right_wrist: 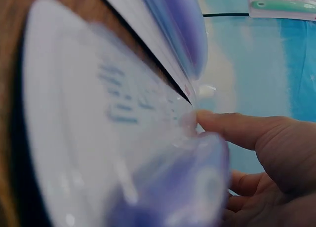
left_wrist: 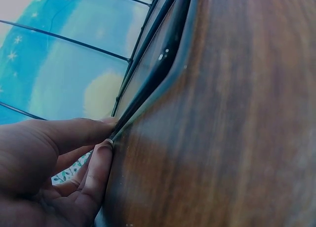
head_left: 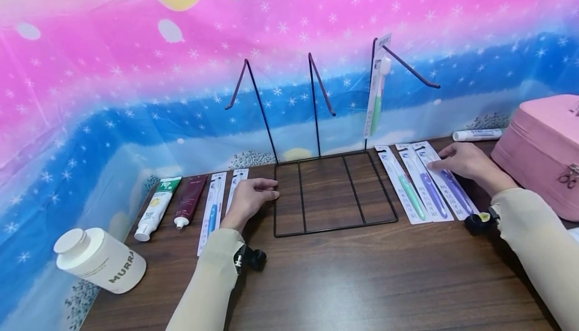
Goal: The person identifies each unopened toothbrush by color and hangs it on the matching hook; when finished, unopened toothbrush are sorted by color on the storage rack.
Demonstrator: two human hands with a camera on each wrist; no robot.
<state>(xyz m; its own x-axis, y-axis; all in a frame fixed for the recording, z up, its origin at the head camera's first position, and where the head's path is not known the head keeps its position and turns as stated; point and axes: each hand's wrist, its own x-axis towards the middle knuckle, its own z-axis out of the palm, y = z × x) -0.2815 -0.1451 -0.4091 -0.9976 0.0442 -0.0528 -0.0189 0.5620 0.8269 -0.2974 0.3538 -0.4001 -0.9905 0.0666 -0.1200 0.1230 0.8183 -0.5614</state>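
My left hand (head_left: 248,201) pinches the left side wire of a black wire display rack (head_left: 335,229) between thumb and fingers; the left wrist view shows the fingertips (left_wrist: 104,147) at the wire. On the right, my right hand (head_left: 468,164) pinches the edges of the rightmost packaged purple toothbrush (head_left: 458,193), its thumb on the left edge. Beside that pack lie another packaged purple toothbrush (head_left: 431,195) and a packaged green toothbrush (head_left: 409,193). One more green toothbrush pack (head_left: 376,97) hangs on the rack's right hook. The middle and left hooks hold nothing.
Left of the rack lie a packaged blue toothbrush (head_left: 212,213), another toothbrush pack (head_left: 237,178) partly hidden by my hand, a maroon tube (head_left: 191,198) and a green-and-white toothpaste tube (head_left: 157,208). A white bottle (head_left: 101,260) stands front left. At right are a pink case (head_left: 538,155) and a white tube (head_left: 477,134).
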